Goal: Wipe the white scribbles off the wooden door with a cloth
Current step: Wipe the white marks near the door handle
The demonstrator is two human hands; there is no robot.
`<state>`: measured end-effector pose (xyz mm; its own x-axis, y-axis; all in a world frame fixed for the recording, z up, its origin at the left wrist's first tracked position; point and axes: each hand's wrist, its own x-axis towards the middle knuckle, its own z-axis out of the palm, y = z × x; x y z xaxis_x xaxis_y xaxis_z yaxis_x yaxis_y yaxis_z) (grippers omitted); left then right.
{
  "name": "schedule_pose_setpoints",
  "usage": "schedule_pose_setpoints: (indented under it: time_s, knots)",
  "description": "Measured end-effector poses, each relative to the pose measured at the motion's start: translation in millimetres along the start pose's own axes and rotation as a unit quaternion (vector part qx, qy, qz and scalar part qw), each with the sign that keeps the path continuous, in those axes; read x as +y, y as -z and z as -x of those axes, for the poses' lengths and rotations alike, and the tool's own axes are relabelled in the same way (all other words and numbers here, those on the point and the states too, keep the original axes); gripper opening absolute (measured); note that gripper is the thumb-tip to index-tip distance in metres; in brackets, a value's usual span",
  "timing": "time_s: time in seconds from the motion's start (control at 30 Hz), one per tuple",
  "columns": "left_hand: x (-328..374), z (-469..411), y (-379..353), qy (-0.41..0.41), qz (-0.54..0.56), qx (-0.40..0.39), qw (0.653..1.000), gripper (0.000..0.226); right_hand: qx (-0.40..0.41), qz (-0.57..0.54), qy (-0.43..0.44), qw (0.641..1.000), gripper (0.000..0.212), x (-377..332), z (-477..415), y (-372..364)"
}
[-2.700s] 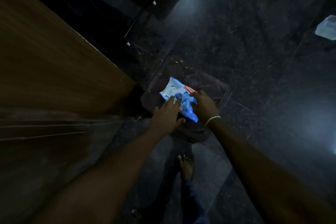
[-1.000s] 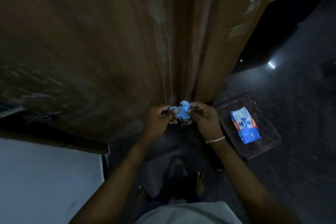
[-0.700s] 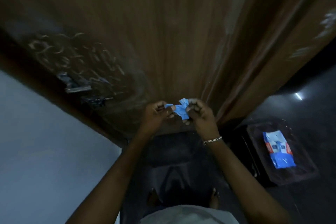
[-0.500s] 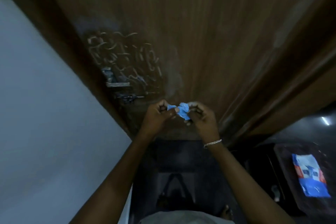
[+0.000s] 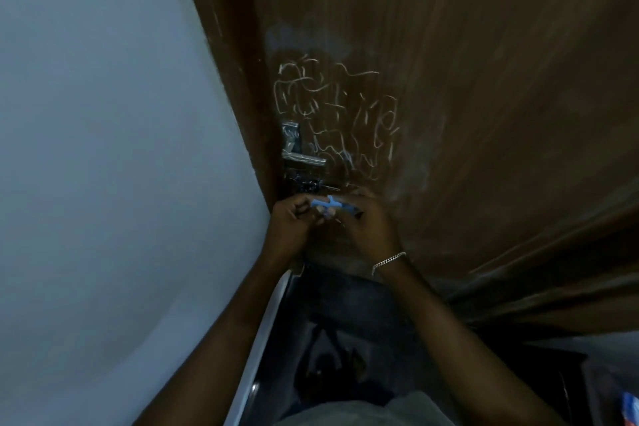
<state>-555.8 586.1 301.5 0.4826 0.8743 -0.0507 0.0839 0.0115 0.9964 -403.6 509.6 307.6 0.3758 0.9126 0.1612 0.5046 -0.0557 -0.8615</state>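
Nearest the camera, both forearms reach up from the bottom of the view, a thin metal bracelet point(image 5: 388, 261) on the right wrist. The left hand point(image 5: 289, 222) and the right hand point(image 5: 370, 222) meet in front of the door, fingers curled in, and between them they pinch a small blue cloth point(image 5: 330, 203), each hand closed on one end of it. The cloth is stretched thin and partly bunched; it looks light, soft and limp, likely a disposable wipe, so it should fold into a pad easily and will probably do best wadded under flat fingertips rather than held by a corner. It is not touching the door yet. Just beyond the hands sits a metal door handle point(image 5: 301, 157) with a dark lock fitting below it, close to the door's edge. Above and right of the handle lie the white scribbles point(image 5: 337, 117), looping chalky lines on the brown wooden door point(image 5: 501, 97); I can read no letters in them. A pale wall point(image 5: 103, 149) fills the left. No brand or label is legible anywhere.
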Motion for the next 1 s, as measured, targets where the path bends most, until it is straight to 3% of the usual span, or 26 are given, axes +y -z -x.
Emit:
schedule_pose_setpoints:
  time_s: [0.2,0.43,0.53,0.63,1.0]
  knots:
    - [-10.8,-13.1,5.7,0.023,-0.013,0.051,0.998,0.025,-0.064,0.039,0.045,0.996,0.022,15.3,-33.4,-9.9]
    - [-26.1,-30.9,10.5,0.083,0.046,0.147,0.985,0.018,0.022,0.126,0.115,0.985,0.022,43.1,-93.7,-21.0]
    - [-27.9,-42.0,16.5,0.086,0.034,0.155,0.984,0.018,-0.034,0.243,0.183,0.952,0.027,47.7,-121.6,-34.7]
    - [-28.6,-53.6,21.0,0.095,0.025,0.151,0.984,0.018,-0.074,0.343,0.150,0.924,0.044,51.0,-129.6,-48.8]
    - [-35.0,-78.1,44.4,0.114,0.010,0.134,0.984,0.017,-0.048,0.397,0.195,0.896,0.046,38.9,-128.5,-61.5]
